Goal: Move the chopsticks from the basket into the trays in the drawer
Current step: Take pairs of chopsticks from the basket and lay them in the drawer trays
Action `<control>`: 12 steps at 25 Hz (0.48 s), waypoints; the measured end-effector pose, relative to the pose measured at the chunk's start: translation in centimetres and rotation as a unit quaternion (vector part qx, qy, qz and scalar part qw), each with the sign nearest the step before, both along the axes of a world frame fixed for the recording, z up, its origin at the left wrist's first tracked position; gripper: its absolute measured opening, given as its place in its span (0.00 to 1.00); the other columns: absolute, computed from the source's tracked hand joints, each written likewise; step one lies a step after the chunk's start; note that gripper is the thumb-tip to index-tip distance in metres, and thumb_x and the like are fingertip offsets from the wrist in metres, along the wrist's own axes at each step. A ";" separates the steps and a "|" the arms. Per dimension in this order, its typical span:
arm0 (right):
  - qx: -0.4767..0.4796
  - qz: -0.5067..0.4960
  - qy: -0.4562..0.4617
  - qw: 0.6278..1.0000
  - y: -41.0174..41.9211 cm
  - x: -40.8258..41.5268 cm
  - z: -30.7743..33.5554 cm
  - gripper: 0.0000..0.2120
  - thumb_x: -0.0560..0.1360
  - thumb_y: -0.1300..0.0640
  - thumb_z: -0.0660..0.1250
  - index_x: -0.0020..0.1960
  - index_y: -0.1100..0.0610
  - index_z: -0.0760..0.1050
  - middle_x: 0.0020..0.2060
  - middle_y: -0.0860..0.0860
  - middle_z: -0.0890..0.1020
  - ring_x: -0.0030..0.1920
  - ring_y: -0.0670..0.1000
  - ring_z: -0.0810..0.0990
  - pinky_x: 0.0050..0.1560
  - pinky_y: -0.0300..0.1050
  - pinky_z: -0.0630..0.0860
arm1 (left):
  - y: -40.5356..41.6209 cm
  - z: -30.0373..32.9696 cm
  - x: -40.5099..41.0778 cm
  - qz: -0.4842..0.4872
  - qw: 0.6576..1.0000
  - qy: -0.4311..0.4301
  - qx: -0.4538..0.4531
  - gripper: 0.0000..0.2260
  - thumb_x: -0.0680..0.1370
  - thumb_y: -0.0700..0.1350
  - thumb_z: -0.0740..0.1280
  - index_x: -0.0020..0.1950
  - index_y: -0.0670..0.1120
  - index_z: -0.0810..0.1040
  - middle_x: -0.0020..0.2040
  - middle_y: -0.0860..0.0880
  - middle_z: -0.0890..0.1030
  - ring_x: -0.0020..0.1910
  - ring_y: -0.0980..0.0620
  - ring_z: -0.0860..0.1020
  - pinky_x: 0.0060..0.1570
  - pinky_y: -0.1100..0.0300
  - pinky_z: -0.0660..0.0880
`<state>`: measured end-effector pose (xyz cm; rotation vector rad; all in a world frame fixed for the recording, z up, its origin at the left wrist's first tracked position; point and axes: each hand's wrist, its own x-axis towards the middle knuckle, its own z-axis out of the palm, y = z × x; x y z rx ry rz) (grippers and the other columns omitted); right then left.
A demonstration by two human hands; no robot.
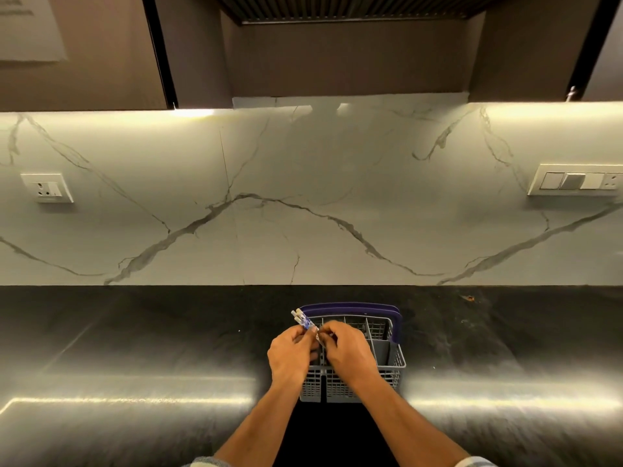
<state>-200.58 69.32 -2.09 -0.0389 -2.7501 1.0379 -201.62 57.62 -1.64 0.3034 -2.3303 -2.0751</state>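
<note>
A grey plastic cutlery basket [387, 362] with a purple handle [357, 306] stands on the dark countertop near its front edge. My left hand [291, 355] grips a bundle of chopsticks [303, 319] with blue-and-white patterned ends, which stick up over the basket's left rear corner. My right hand [344, 348] hovers over the basket's left compartments, its fingertips pinching the same chopsticks just beside the left hand. The lower parts of the chopsticks are hidden by my hands. No drawer or trays show in the head view.
The glossy dark countertop [135, 348] stretches left and right of the basket. A marble backsplash [303, 197] rises behind it, with a socket [47, 187] at left and a switch panel [576, 180] at right. Dark cabinets hang overhead.
</note>
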 end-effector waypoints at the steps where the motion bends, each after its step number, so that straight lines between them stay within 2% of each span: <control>1: -0.003 0.006 0.010 1.000 0.0 0.1 0.3 0.08 0.81 0.54 0.61 0.50 0.49 0.79 0.42 0.44 0.81 0.41 0.42 0.79 0.46 0.40 0.79 | 0.0 0.3 0.0 0.001 1.000 0.006 0.010 0.04 0.78 0.45 0.70 0.49 0.48 0.84 0.40 0.49 0.86 0.38 0.56 0.85 0.39 0.63 0.83; 5: -0.010 0.012 0.072 0.997 -0.6 1.1 2.6 0.09 0.81 0.52 0.61 0.52 0.48 0.81 0.43 0.44 0.83 0.42 0.42 0.80 0.46 0.38 0.77 | -0.6 2.7 0.4 0.002 0.998 0.062 -0.009 0.06 0.78 0.46 0.69 0.51 0.47 0.84 0.40 0.50 0.86 0.36 0.57 0.85 0.37 0.65 0.81; 7: -0.028 0.017 0.098 0.995 -1.0 1.8 4.5 0.10 0.81 0.51 0.61 0.54 0.48 0.81 0.44 0.44 0.84 0.43 0.43 0.81 0.47 0.36 0.78 | -1.3 4.7 0.7 -0.003 0.995 0.098 -0.012 0.06 0.78 0.46 0.69 0.51 0.47 0.85 0.40 0.50 0.86 0.37 0.55 0.85 0.41 0.61 0.83; 9: -0.044 0.021 0.116 0.992 -1.1 2.5 6.6 0.10 0.81 0.52 0.63 0.57 0.50 0.81 0.46 0.46 0.84 0.45 0.43 0.82 0.48 0.35 0.77 | -2.3 7.6 0.9 -0.019 0.992 0.126 0.012 0.05 0.79 0.44 0.69 0.49 0.47 0.84 0.41 0.48 0.86 0.38 0.53 0.86 0.44 0.58 0.83; 12: -0.107 0.033 0.121 0.986 -0.6 3.7 9.2 0.10 0.80 0.53 0.66 0.59 0.51 0.82 0.46 0.44 0.84 0.41 0.40 0.81 0.45 0.31 0.76 | -4.2 13.1 1.4 -0.066 0.984 0.145 0.076 0.03 0.78 0.42 0.69 0.48 0.48 0.83 0.43 0.45 0.86 0.42 0.50 0.86 0.45 0.57 0.83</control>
